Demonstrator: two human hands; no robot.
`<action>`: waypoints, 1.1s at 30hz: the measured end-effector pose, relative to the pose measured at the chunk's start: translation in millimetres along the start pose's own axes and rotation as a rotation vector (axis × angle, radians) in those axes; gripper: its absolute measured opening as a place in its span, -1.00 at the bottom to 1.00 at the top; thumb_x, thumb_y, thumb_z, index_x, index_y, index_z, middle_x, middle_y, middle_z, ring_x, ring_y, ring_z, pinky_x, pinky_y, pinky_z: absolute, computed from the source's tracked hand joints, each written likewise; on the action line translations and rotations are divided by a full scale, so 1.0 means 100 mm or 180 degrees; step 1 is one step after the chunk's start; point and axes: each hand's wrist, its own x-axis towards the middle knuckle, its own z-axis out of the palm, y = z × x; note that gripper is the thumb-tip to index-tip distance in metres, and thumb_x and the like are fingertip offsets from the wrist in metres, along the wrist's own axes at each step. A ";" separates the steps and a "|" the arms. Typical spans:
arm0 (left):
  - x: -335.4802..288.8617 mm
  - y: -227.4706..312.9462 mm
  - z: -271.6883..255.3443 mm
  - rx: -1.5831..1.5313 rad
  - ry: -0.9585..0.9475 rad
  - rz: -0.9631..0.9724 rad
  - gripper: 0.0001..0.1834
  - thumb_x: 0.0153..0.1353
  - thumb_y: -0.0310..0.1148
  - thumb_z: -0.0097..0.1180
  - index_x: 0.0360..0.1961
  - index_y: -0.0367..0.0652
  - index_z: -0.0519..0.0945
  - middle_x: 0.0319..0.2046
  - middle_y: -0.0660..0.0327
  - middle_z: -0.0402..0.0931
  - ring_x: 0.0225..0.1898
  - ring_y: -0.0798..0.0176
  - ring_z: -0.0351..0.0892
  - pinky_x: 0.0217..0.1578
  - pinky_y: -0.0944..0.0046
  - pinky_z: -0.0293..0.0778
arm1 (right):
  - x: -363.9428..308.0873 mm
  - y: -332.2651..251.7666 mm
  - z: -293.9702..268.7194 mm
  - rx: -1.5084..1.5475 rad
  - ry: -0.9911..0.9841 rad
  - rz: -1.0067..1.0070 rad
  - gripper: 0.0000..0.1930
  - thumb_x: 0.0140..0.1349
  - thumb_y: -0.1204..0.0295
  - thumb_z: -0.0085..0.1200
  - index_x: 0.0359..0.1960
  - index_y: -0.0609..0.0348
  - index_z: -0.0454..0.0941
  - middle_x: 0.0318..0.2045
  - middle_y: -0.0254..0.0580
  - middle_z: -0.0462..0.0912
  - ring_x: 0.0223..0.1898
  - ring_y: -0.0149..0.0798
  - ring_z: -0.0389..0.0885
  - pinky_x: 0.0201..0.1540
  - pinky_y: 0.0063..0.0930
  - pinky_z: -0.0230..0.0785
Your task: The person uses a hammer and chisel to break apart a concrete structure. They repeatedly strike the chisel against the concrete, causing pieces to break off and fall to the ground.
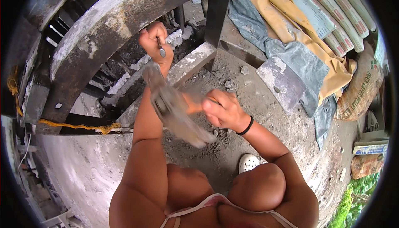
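My left hand point(154, 41) is closed around a thin metal chisel point(161, 52), whose rounded end sticks out of the fist. That fist is at the inner edge of a rusty curved metal frame point(120, 18); the chisel's far end is hidden. My right hand point(224, 109) grips the handle of a hammer point(172, 107). The hammer head is smeared by motion and hangs over my left forearm, apart from the chisel. Below the frame, crusted grey metal bars point(124, 82) and a pale dusty beam point(193, 62) run beside my left wrist.
Rubble point(218, 78) covers the ground by the beam. At the right lie a grey-blue cloth point(297, 60), a tan sheet point(332, 78), stacked white sacks point(336, 3) and a printed woven sack point(362, 87). Yellow rope point(79, 125) is tied along the frame's left side.
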 end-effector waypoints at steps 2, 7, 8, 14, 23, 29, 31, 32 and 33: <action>-0.04 -0.13 -0.08 0.0553 -0.0167 0.0155 -0.61 0.26 -0.27 -0.46 -0.74 -0.06 0.01 -0.80 0.30 -0.05 -0.71 0.35 -0.06 -0.60 0.33 -0.06 | -0.05 0.02 0.01 -0.0211 -0.0146 0.0420 -0.30 0.05 0.50 0.14 0.27 -0.17 0.19 -0.58 -0.22 0.36 -0.67 -0.13 0.39 -0.65 -0.30 0.31; -0.18 -0.17 -0.10 0.0004 0.0064 -0.0168 -0.60 0.23 -0.27 -0.43 -0.77 -0.06 0.05 -0.79 0.29 -0.01 -0.69 0.36 -0.06 -0.56 0.33 -0.02 | -0.24 -0.16 -0.11 0.0180 0.0182 0.0150 -0.34 0.06 0.49 0.13 0.25 -0.12 0.24 -0.51 -0.20 0.41 -0.65 -0.16 0.41 -0.65 -0.32 0.32; -0.12 -0.09 -0.12 0.0008 0.0128 -0.0267 -0.60 0.22 -0.27 -0.44 -0.78 -0.07 0.05 -0.79 0.29 -0.01 -0.69 0.36 -0.06 -0.55 0.33 -0.01 | -0.26 -0.20 -0.11 0.0366 0.0324 -0.0047 -0.35 0.06 0.50 0.12 0.24 -0.10 0.24 -0.49 -0.19 0.42 -0.65 -0.17 0.41 -0.65 -0.33 0.32; -0.23 0.03 0.17 -0.0017 -0.0709 0.0309 -0.60 0.21 -0.27 -0.44 -0.78 -0.09 0.07 -0.83 0.29 0.02 -0.74 0.34 -0.01 -0.55 0.32 0.03 | -0.65 -0.26 -0.25 0.0684 0.0481 0.0426 -0.36 0.06 0.55 0.09 0.24 0.11 0.21 -0.42 -0.07 0.49 -0.61 -0.14 0.45 -0.64 -0.35 0.32; -0.17 -0.03 0.13 0.0096 -0.0890 0.0562 -0.58 0.23 -0.34 -0.31 -0.80 -0.16 0.08 -0.85 0.29 0.06 -0.79 0.34 0.04 -0.65 0.33 0.01 | -0.69 -0.29 -0.32 0.0459 0.0531 0.0434 -0.31 0.02 0.64 0.04 0.27 0.18 0.16 -0.48 -0.06 0.46 -0.64 -0.13 0.43 -0.64 -0.38 0.31; -0.11 0.09 0.19 0.0219 -0.0825 0.0621 -0.58 0.24 -0.38 -0.38 -0.79 -0.15 0.02 -0.83 0.28 0.02 -0.78 0.34 0.03 -0.66 0.33 0.00 | -0.79 -0.30 -0.36 0.0789 0.0189 0.0686 -0.36 0.05 0.62 0.05 0.25 0.20 0.18 -0.52 -0.08 0.44 -0.65 -0.16 0.41 -0.65 -0.38 0.29; -0.11 0.01 0.15 0.0223 -0.0777 0.0571 -0.59 0.24 -0.37 -0.40 -0.79 -0.15 0.02 -0.83 0.28 0.01 -0.78 0.33 0.02 -0.66 0.33 0.01 | -0.82 -0.29 -0.35 0.0806 0.0164 0.0664 -0.36 0.06 0.61 0.07 0.24 0.21 0.18 -0.52 -0.08 0.43 -0.65 -0.16 0.41 -0.66 -0.38 0.28; -0.09 0.00 0.13 0.0220 -0.0769 0.0582 -0.59 0.24 -0.37 -0.41 -0.79 -0.15 0.02 -0.83 0.28 0.01 -0.78 0.33 0.02 -0.66 0.33 0.01 | -0.82 -0.29 -0.34 0.0799 0.0160 0.0677 -0.35 0.05 0.61 0.07 0.25 0.20 0.18 -0.52 -0.08 0.43 -0.64 -0.15 0.41 -0.65 -0.37 0.28; -0.08 -0.01 0.11 0.0217 -0.0762 0.0592 -0.59 0.25 -0.37 -0.42 -0.79 -0.15 0.02 -0.83 0.28 0.01 -0.78 0.34 0.02 -0.66 0.33 0.01 | -0.82 -0.30 -0.34 0.0793 0.0156 0.0691 -0.34 0.04 0.61 0.08 0.25 0.20 0.18 -0.51 -0.08 0.44 -0.64 -0.15 0.41 -0.65 -0.37 0.28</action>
